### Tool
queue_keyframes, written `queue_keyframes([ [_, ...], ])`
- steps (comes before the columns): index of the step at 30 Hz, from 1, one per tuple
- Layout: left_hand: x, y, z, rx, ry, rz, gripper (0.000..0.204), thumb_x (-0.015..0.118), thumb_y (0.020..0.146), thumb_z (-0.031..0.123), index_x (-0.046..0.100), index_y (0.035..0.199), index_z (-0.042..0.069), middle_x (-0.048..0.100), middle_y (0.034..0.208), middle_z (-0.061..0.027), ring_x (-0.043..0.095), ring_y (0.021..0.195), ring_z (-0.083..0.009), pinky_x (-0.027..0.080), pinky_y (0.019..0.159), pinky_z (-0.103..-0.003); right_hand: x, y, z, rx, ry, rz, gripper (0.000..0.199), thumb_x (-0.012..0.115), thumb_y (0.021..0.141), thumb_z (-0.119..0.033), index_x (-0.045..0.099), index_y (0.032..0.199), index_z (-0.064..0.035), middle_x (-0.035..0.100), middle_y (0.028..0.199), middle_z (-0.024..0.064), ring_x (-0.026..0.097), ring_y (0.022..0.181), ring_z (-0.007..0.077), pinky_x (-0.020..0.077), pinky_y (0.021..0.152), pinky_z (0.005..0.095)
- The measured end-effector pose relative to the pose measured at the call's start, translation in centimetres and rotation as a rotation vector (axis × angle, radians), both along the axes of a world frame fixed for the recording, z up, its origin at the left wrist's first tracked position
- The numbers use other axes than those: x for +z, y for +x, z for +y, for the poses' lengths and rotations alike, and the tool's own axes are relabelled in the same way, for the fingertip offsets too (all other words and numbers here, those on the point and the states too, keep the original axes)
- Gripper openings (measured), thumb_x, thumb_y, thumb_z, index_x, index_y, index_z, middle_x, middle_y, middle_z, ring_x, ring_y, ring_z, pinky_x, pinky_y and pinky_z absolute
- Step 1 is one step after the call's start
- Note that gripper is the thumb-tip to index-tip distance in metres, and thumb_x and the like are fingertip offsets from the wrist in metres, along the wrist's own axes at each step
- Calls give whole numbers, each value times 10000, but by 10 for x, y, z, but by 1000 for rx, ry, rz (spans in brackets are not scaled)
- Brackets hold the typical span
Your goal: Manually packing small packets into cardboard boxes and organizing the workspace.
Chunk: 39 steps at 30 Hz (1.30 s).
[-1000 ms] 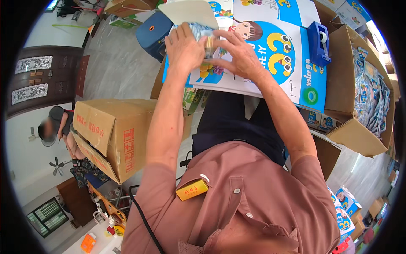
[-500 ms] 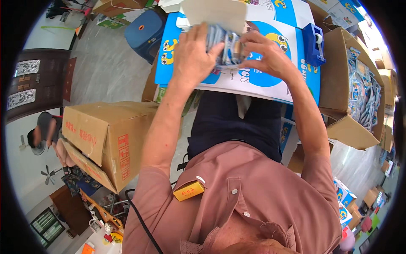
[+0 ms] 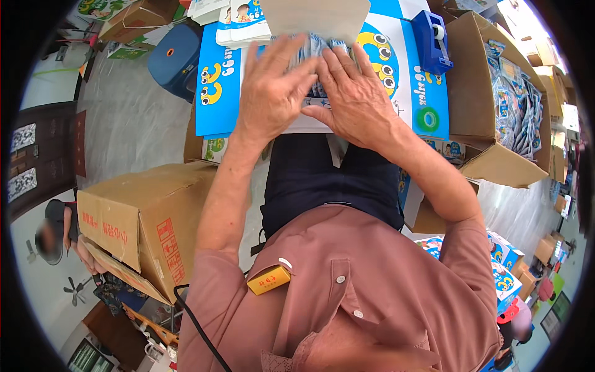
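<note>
A small box with its pale lid flap (image 3: pixel 316 17) raised stands on the printed blue-and-white table surface (image 3: pixel 214 115). Small blue-silver packets (image 3: pixel 315 48) are packed upright in a row inside it. My left hand (image 3: pixel 273 87) is at the box's left side, its fingers apart and smeared by motion. Across the packets' right part lies my right hand (image 3: pixel 354 93), fingers stretched out and thumb pointing left. Neither hand is closed around anything. The hands hide most of the box's front and sides.
On the right stand a blue tape dispenser (image 3: pixel 432 43), a green tape roll (image 3: pixel 427 118) and an open carton (image 3: pixel 469 80) full of packets. White printed cards (image 3: pixel 243 25) lie behind my left hand. At left are a blue stool (image 3: pixel 175 62), a large carton (image 3: pixel 145 217) and a seated person (image 3: pixel 59 232).
My right hand has gone from gripping the box's right side to lying stretched over the packets. My left hand has lifted its fingers from the left side. The whole view has shifted.
</note>
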State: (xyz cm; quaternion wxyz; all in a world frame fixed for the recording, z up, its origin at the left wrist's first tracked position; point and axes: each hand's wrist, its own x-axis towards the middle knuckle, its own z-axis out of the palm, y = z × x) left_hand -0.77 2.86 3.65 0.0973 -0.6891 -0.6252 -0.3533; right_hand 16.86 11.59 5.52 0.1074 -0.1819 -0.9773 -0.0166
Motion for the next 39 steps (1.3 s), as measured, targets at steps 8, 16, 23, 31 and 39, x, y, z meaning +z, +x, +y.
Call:
queue_keyframes([
  [8, -8, 17, 1, 65, -222, 93, 359, 686, 947, 211, 700, 1270, 56, 688, 1329, -67, 605, 1274, -284, 318, 1177, -579, -10, -3, 5, -50, 152, -185, 655, 682, 979, -387, 518, 1397, 90, 551, 1445, 238, 479, 1413, 367, 264, 1243, 502],
  [16, -7, 6, -8, 67, 46, -873, 416, 629, 1022, 229, 615, 1377, 12, 660, 1369, -101, 610, 1251, -208, 367, 1148, -417, -35, 38, 24, -489, -1126, 1217, 483, 562, 1074, -278, 538, 1459, 14, 587, 1439, 202, 569, 1301, 252, 477, 1082, 415],
  [23, -41, -23, 27, -93, -125, -1742, 490, 500, 1100, 292, 508, 1466, -35, 623, 1382, -105, 644, 1174, -175, 526, 973, -306, -60, -17, 29, -375, -1479, 1264, 500, 516, 1088, -311, 533, 1447, 36, 630, 1382, 185, 599, 1250, 246, 462, 1062, 341],
  [31, -43, -12, 35, -14, -88, -1589, 377, 592, 1050, 159, 553, 1372, -33, 642, 1269, -112, 639, 1117, -143, 529, 961, -281, -55, -27, 34, -545, -942, 751, 402, 540, 1060, -230, 589, 1332, 62, 708, 1202, 180, 664, 1097, 229, 494, 977, 336],
  [39, -49, -17, 29, -124, -86, -1639, 331, 581, 1047, 98, 551, 1363, 4, 629, 1266, -96, 644, 1096, -119, 538, 927, -253, -55, -15, 61, -293, -1168, 764, 328, 552, 987, -100, 664, 1276, 7, 731, 1080, 106, 678, 931, 159, 534, 836, 299],
])
